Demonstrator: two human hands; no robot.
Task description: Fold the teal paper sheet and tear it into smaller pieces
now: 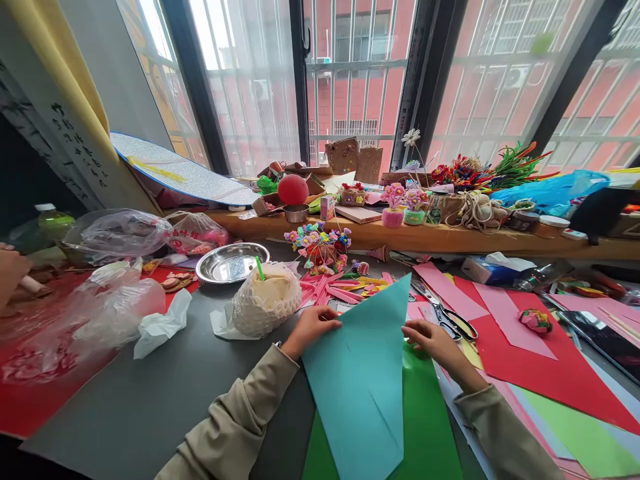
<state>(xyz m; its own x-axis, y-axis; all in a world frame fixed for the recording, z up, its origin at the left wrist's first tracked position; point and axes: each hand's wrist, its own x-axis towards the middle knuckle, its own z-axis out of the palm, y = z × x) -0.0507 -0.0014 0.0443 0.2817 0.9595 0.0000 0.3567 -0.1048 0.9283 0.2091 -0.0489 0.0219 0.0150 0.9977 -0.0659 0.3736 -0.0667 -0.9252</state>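
A large teal sheet of paper (357,373), pointed at its upper right corner, is held up in front of me. My left hand (314,328) pinches its upper left edge, thumb and fingers closed. At the right edge, my right hand (433,339) has its fingertips closed on the sheet near the upper part; its other fingers curl beneath. Under the teal sheet lies a green sheet (427,420) on the dark grey table. Black-handled scissors (445,313) rest just beyond my right hand, and pink paper strips (325,290) are scattered behind the sheet.
A coconut in a foam net (267,300) with a green straw stands left, near a metal plate (233,262). Red paper (560,373) and a phone (600,337) lie right. Crafts line the wooden sill (250,229). Another person's hand (14,267) shows at far left.
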